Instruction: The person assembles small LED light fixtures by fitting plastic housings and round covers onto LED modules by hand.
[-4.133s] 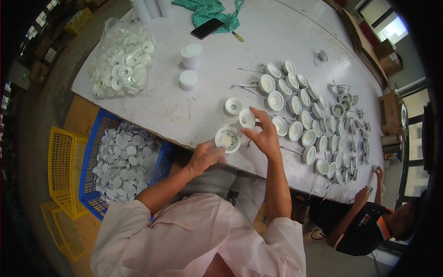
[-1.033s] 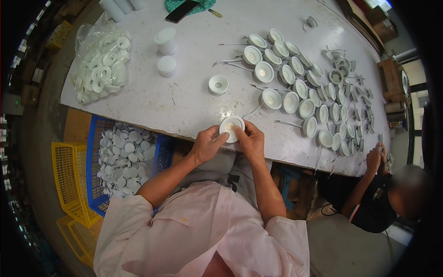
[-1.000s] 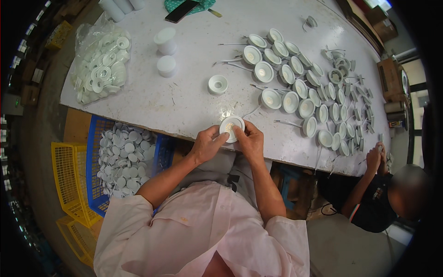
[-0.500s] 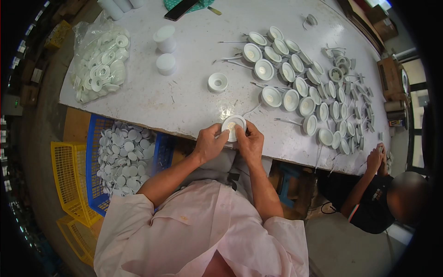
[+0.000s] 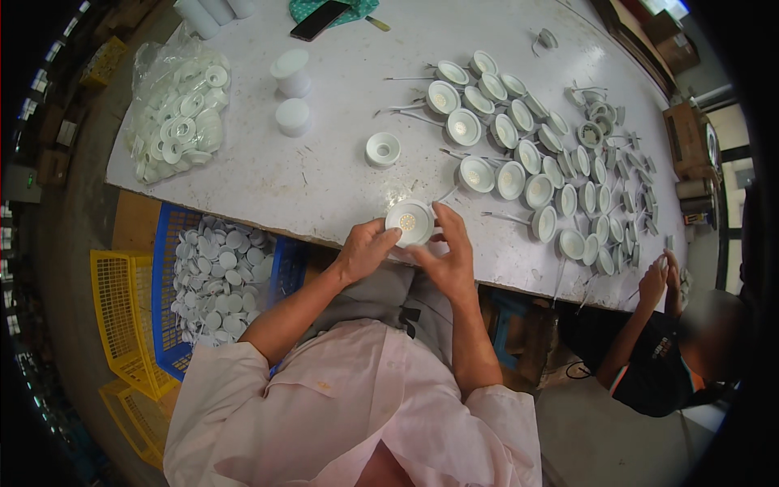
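A round white LED downlight (image 5: pixel 415 231) with a yellowish chip board in its middle is tilted up toward me above the table's front edge. My left hand (image 5: pixel 365 252) grips its left side, thumb on the front of the rim. Around the right side, my right hand (image 5: pixel 450 258) has thumb and forefinger spread apart, fingertips close to the rim. A short cable runs from the lamp toward the upper right. Beyond it, a white ring-shaped part (image 5: pixel 383 149) lies on the table. Many similar downlights (image 5: pixel 511 179) with cables stand in rows to the right.
Stacked white discs (image 5: pixel 293 118) and a clear bag of white rings (image 5: pixel 182 122) are at the left. A blue crate (image 5: pixel 166 284) of white discs and a yellow crate (image 5: pixel 122 321) stand below. A phone (image 5: pixel 319 20) lies far back. Another person (image 5: pixel 649 349) works at the right.
My right thumb has come off the lamp's front and the right hand has opened away from it. The chip board now shows uncovered. My left hand keeps its grip.
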The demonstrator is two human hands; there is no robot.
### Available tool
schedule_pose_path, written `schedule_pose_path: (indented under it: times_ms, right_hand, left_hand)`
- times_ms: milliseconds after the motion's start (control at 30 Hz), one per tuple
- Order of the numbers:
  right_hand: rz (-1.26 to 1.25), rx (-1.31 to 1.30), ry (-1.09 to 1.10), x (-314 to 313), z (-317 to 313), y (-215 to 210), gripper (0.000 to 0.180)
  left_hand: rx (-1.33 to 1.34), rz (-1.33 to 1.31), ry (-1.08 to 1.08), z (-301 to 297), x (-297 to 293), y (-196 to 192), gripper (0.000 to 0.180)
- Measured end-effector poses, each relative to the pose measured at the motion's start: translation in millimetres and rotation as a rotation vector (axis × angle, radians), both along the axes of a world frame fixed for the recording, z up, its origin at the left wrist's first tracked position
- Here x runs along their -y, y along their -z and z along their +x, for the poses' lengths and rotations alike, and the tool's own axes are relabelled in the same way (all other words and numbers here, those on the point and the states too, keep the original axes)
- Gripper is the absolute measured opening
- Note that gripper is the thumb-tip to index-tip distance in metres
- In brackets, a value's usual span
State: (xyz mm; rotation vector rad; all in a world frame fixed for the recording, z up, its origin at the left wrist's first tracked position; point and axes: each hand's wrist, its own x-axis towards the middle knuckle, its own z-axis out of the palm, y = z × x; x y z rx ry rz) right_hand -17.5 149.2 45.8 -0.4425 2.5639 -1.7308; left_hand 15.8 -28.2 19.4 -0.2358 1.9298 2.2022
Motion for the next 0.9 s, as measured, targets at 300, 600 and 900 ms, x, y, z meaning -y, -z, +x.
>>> schedule_pose_path:
  times_ms: [300, 600, 900]
  right_hand:
    - [0.331, -0.404, -0.1, -2, -8, -12, 0.084]
    - [0.281, -0.529, 0.043, 5, -30, -29, 0.078]
    - [0.127, -0.428, 0.233, -49, -37, -13, 0.063]
  left_hand:
    - [0.138, -0.196, 0.179, -18, -1, -16, 0.027]
    - [0.014, -0.189, 0.145, -49, 5, -46, 0.031]
    - [-0.038, -0.496, -0.15, -200, 59, -43, 0.037]
